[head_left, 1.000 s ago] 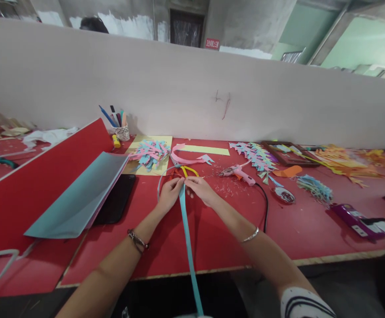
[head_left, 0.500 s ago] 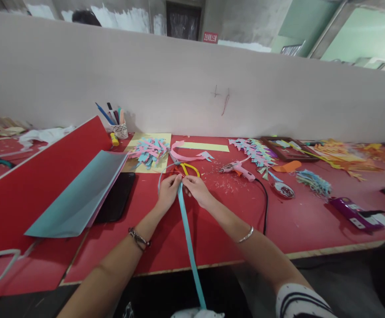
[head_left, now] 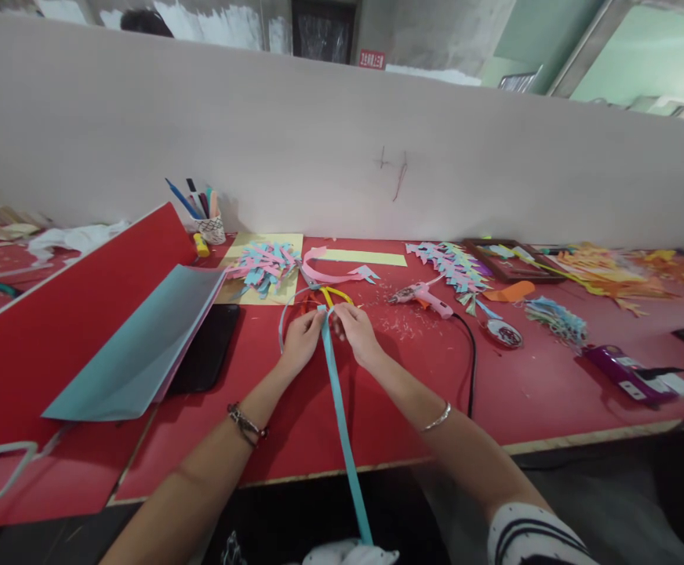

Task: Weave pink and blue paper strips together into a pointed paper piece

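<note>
A long light-blue strip (head_left: 340,416) runs from my fingers down over the table's front edge to my lap. My left hand (head_left: 303,339) pinches its upper end. Close by on the right, my right hand (head_left: 354,333) is closed, fingertips together beside the strip's end; a small pale curl shows there, but what it grips is too small to make out. A thin pale-blue curved band (head_left: 281,326) arcs around the left hand's far side. Just beyond the hands lie scissors with yellow handles (head_left: 339,295), partly hidden by the fingers. Behind them rests a pink curved strip (head_left: 336,276).
A pink glue gun (head_left: 430,300) with a black cord lies right of my hands. Fringed paper pieces (head_left: 263,268) lie at the back left. Blue paper sheets (head_left: 142,353) and a black tablet-like object (head_left: 209,353) are left. A purple power box (head_left: 627,375) sits far right.
My hands have drawn slightly apart, the right one shifting up and right. The strip's upper end now shows between them. The view has tilted slightly.
</note>
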Demonstrator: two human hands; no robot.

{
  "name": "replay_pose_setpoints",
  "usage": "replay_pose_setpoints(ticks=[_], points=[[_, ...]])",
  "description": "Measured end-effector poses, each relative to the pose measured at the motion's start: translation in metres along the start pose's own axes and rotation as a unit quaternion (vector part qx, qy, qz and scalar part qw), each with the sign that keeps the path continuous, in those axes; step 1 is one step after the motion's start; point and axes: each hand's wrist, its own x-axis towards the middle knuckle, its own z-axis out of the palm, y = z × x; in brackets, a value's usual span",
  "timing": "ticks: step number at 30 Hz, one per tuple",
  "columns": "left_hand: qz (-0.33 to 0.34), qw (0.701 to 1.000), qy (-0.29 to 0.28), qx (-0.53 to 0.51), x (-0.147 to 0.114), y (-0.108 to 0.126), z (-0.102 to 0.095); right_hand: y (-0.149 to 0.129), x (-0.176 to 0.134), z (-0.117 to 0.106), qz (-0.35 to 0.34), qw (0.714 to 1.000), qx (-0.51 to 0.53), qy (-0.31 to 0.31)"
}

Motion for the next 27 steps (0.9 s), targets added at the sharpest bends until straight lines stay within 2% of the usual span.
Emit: replay_pose_setpoints(ticks=[6, 9, 13, 20, 27], points=[[0.026, 1.0, 0.012, 0.012, -0.0018, -0.0014, -0.0022, -0.0015, -0.003, 0.0007, -0.022, 0.998, -0.033, -0.047], [0.034, 0.999, 0.012, 0.012, -0.0021, -0.0027, -0.0016, -0.0049, -0.0052, 0.0014, 0.01, 0.998, -0.03, -0.06], [0.039, 0.999, 0.012, 0.008, -0.0017, -0.0048, -0.0008, -0.0068, -0.0062, 0.002, 0.039, 0.997, -0.02, -0.061], [0.025, 0.999, 0.045, 0.002, 0.0008, -0.0063, -0.0031, -0.0015, -0.0067, 0.0009, 0.048, 0.998, -0.011, -0.049], [0.016, 1.0, -0.01, 0.012, -0.0019, -0.001, 0.0003, -0.0027, -0.0041, -0.0005, 0.039, 0.999, 0.001, -0.014]])
